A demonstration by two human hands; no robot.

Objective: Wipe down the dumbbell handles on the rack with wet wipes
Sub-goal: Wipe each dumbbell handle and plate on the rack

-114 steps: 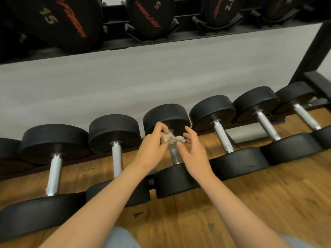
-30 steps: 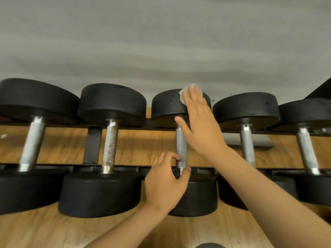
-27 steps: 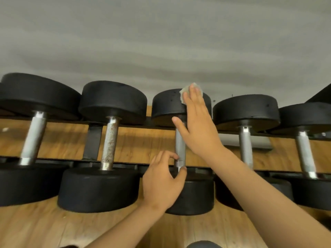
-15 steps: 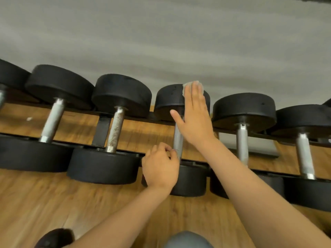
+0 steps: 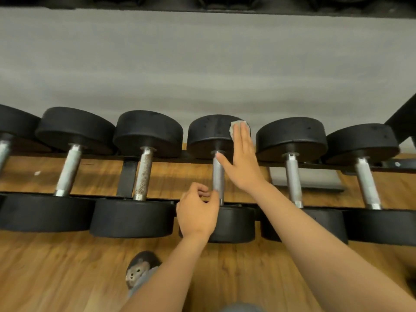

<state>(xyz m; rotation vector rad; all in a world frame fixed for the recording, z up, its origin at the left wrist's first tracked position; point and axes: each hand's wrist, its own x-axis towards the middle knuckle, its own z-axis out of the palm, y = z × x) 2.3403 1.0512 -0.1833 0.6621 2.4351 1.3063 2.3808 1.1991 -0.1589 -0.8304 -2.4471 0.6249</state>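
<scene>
Several black dumbbells with steel handles lie side by side on a low rack. My right hand lies flat with straight fingers. It presses a small grey wet wipe against the top right of the far head of the middle dumbbell. That dumbbell's handle shows just left of my right palm. My left hand is curled loosely by the near end of this handle, thumb against it, in front of the near head.
To the left lies a dumbbell with a rusty handle, and to the right are two with clean handles. An upper rack shelf runs overhead. My shoe rests on the wooden floor.
My left hand has gone from pinching the handle's near end to a loose curl beside it. My right hand stays on the far head with the wipe. The view has tilted up.
</scene>
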